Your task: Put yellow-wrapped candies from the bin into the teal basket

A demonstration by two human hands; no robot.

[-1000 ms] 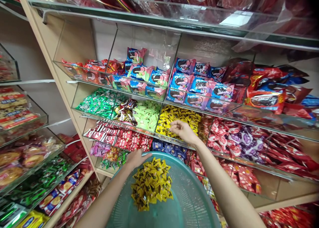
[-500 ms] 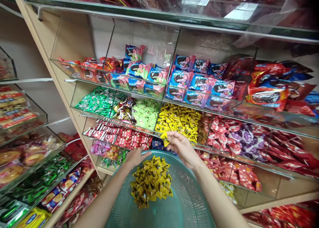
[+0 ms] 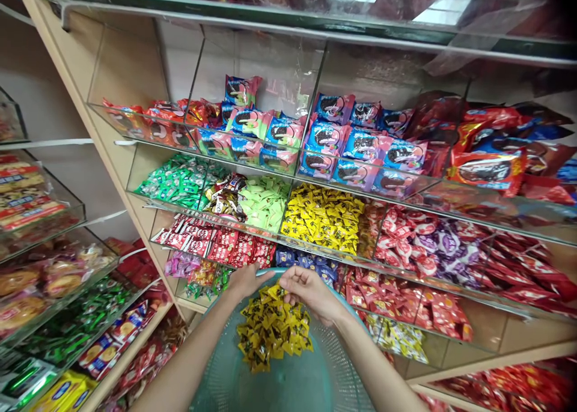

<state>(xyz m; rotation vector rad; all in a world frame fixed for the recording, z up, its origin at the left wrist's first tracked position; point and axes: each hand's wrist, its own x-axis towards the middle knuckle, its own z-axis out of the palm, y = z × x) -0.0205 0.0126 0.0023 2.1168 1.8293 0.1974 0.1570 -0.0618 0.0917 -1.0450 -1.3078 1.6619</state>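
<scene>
My left hand (image 3: 246,281) grips the far rim of a green plastic basket (image 3: 333,370), thumb along the edge. Inside the basket lies a heap of yellow-wrapped candies (image 3: 273,334). My right hand (image 3: 306,292) is over the far part of this heap, its fingers pinched on a yellow-wrapped candy (image 3: 280,289) that they partly cover. Just beyond the hands, a shelf compartment holds more of the same yellow candies (image 3: 322,217).
Pale green candies (image 3: 264,203) and green-wrapped ones (image 3: 174,181) fill compartments to the left. Red and purple candies (image 3: 446,247) lie to the right. Blue cookie packs (image 3: 324,137) stand above. A clear shelf edge (image 3: 252,224) runs beyond the basket.
My right hand has moved from the front of the yellow candy compartment down and toward me, over the heap in the basket. My left hand stays on the rim.
</scene>
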